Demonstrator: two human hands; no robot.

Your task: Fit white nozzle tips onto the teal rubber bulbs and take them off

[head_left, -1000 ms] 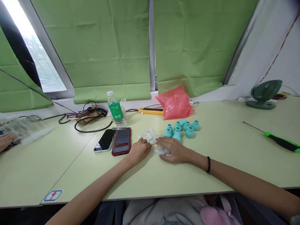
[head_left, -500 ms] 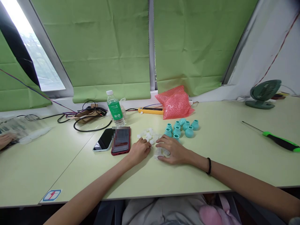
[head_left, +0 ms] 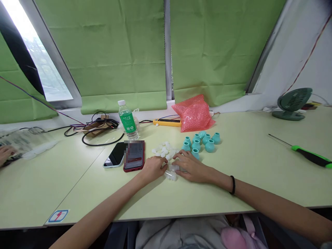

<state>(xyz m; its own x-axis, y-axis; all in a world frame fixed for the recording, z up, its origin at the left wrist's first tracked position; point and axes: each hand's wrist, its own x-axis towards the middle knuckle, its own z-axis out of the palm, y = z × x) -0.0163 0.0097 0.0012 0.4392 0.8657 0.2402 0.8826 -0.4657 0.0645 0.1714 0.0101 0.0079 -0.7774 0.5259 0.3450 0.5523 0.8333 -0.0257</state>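
Several small clear plastic tube-like pieces [head_left: 170, 175] lie on the table between my two hands. My left hand [head_left: 155, 167] rests at their left side, its fingers curled down and closed; what its fingertips hold, if anything, is hidden. My right hand [head_left: 191, 167] curves over clear plastic pieces from the right, with the thumb and fingers around them. Just beyond my fingers is a loose group of small white pieces [head_left: 165, 150]. Several turquoise pot-shaped pieces [head_left: 209, 146] stand behind my right hand, one of them tipped over.
Two phones [head_left: 134, 156] and a water bottle [head_left: 128, 121] are to the left, near tangled black cables [head_left: 103, 124]. Red bubble wrap [head_left: 197, 116] lies behind. A screwdriver [head_left: 311, 157] and a green fan [head_left: 292, 103] are at right. Another person's hand [head_left: 5, 154] shows far left.
The clear plastic pieces have come out from under my right hand toward the left and front, and more of them show. My left hand has shifted slightly toward me.
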